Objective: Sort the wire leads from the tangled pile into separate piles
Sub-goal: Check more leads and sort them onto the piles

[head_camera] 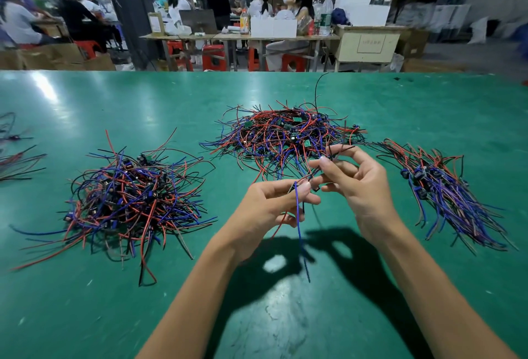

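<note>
above the green table (85, 316), both hands' fingers (303, 187) pinch 1 blue-and-red wire lead (298, 221).

green table (85, 316), red stools (213, 57), white boxes (273, 27), seated workers (297, 7)

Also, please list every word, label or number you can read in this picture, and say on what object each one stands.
No text can be read with confidence.
Framed sign on the beige cabinet: a short line, too blurred to read.
Label on the water bottle: too small to read.
Label on the orange drink bottle: too small to read.
Wire piles and green table: no text visible.
</note>
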A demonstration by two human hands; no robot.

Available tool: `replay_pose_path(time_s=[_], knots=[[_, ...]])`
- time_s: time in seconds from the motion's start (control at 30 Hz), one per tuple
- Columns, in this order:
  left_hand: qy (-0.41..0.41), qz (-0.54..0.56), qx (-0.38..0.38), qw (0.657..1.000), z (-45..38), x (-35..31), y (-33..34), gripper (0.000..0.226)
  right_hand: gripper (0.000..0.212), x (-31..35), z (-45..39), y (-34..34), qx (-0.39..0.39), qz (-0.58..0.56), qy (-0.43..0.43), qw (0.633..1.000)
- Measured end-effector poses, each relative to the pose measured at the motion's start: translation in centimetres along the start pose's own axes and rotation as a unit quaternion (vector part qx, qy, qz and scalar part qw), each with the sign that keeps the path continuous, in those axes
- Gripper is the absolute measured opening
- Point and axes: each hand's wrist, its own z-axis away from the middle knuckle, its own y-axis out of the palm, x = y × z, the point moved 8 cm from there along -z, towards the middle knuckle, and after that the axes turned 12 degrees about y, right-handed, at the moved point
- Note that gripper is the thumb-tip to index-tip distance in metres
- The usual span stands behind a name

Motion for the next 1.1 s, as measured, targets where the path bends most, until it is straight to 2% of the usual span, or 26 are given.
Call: replay_pose_path(time_s=[0.23, 0.37, 0.43, 0.53, 0.57, 0.6, 0.7, 0.77, 0.83, 0.87, 0.93, 1.0, 1.03, 1.1], knots=[[0.001, 0.008, -0.045, 0.999, -0.2, 0.2, -1.5, 0.015, 0.037, 0.0, 0.0, -0.1, -0.002, 0.019, -0.010, 1.000], [0.051, 0.156, -0.142, 0.976, -0.7, -2.2, -4.5, 0.028, 0.046, -0.3, -0.5, -1.4, -0.040, 0.019, -0.007, 0.999], [0.107, 0.261, -0.206, 0.937, -0.6, -4.1, -7.3, 0.030, 0.041, -0.7, -0.7, -1.9, -0.052, 0.032, -0.001, 0.998], [0.205, 0.456, -0.257, 0.827, 0.5, -6.7, -11.6, 0.036, 0.034, -1.3, -0.9, -2.3, -0.058, 0.052, 0.009, 0.997], [0.231, 0.487, -0.270, 0.797, 1.2, -7.1, -12.9, 0.045, 0.032, -1.5, -1.0, -2.3, -0.056, 0.057, 0.013, 0.997], [0.237, 0.490, -0.297, 0.785, 1.9, -7.0, -14.0, 0.054, 0.029, -1.6, -1.0, -2.3, -0.055, 0.069, 0.015, 0.996], [0.197, 0.439, -0.371, 0.794, 3.0, -5.2, -15.3, 0.063, 0.019, -1.8, -1.2, -2.7, -0.070, 0.167, 0.007, 0.983], [0.201, 0.400, -0.352, 0.822, 3.0, -5.1, -15.2, 0.063, 0.014, -2.3, -1.5, -3.3, -0.084, 0.268, 0.017, 0.960], [0.222, 0.302, -0.309, 0.874, 2.7, -6.0, -14.7, 0.057, 0.010, -3.2, -1.7, -3.6, -0.070, 0.363, 0.046, 0.928], [0.234, 0.246, -0.290, 0.895, 2.6, -6.5, -14.3, 0.052, 0.009, -3.8, -1.6, -3.5, -0.054, 0.396, 0.055, 0.915], [0.229, 0.165, -0.289, 0.915, 2.0, -6.5, -13.9, 0.033, 0.009, -4.6, -1.4, -3.3, -0.038, 0.430, 0.051, 0.901], [0.191, 0.143, -0.331, 0.913, 1.8, -5.7, -13.9, 0.013, 0.007, -4.2, -1.5, -3.4, -0.059, 0.438, 0.021, 0.897], [0.179, 0.154, -0.349, 0.907, 1.8, -5.3, -13.8, 0.019, 0.007, -3.8, -1.6, -3.6, -0.077, 0.433, 0.006, 0.898], [0.187, 0.253, -0.344, 0.885, 1.7, -5.1, -13.7, 0.038, 0.012, -3.3, -1.9, -4.3, -0.109, 0.399, -0.002, 0.910]])
